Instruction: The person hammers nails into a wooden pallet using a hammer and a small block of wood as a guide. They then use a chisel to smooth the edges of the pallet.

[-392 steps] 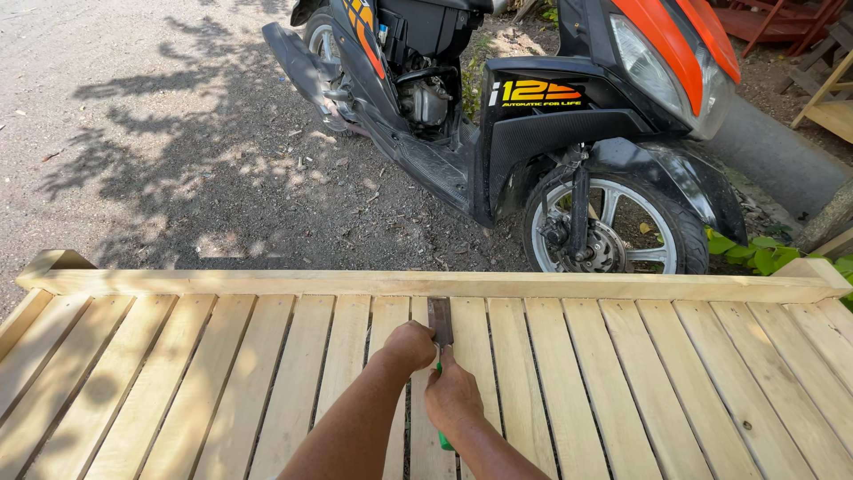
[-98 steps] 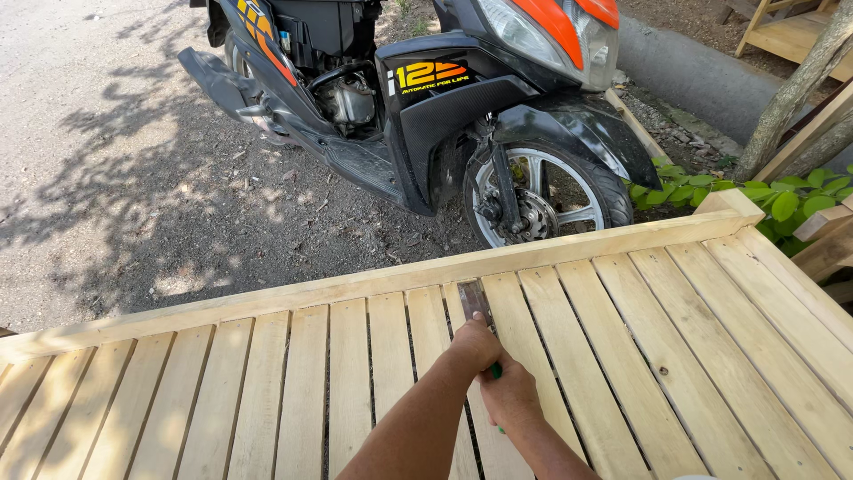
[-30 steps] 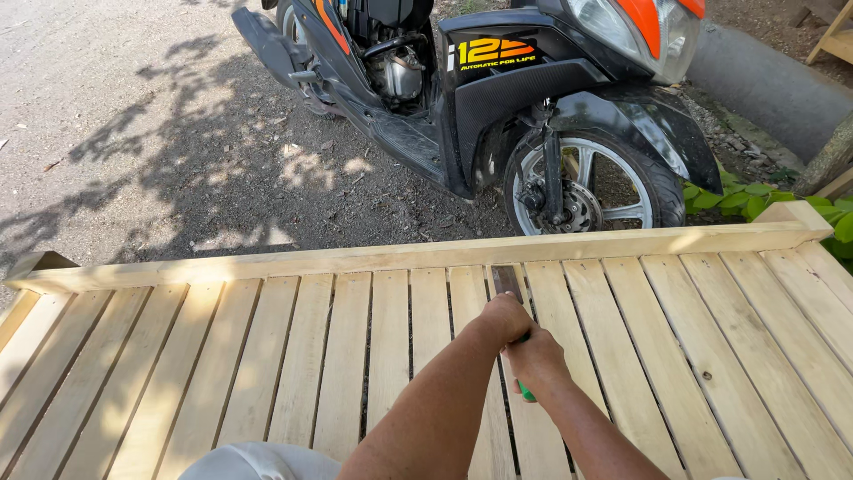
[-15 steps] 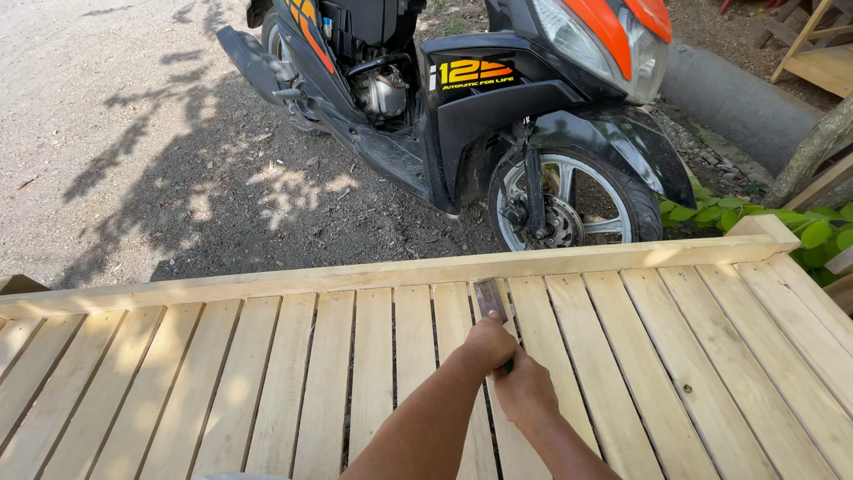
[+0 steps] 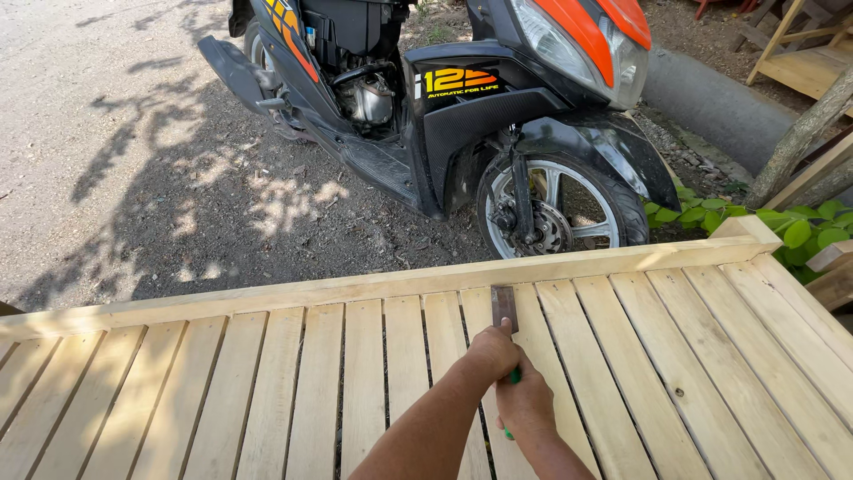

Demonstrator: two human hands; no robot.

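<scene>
Both forearms reach forward side by side, the left hand [image 5: 491, 352] clenched ahead, the right hand [image 5: 526, 404] closed just behind it.

Pale slatted wooden platform [image 5: 675, 356], raised rail along far edge; flat scraper blade [image 5: 504, 308] on slat

Panel [image 5: 267, 391]: lying nearest the camera, its slats running away towards a rail [image 5: 373, 286] that is crossing its far edge
Scraper [image 5: 504, 308]: resting on a middle slat, just short of the rail
Left hand [image 5: 491, 352]: sitting on the scraper, just behind its blade
Right hand [image 5: 526, 406]: sitting right behind the left hand, nearer the camera
Scooter [image 5: 462, 116]: standing beyond the rail, front wheel [image 5: 560, 209] nearest it
Plants [image 5: 782, 227]: lying right of the wheel
</scene>
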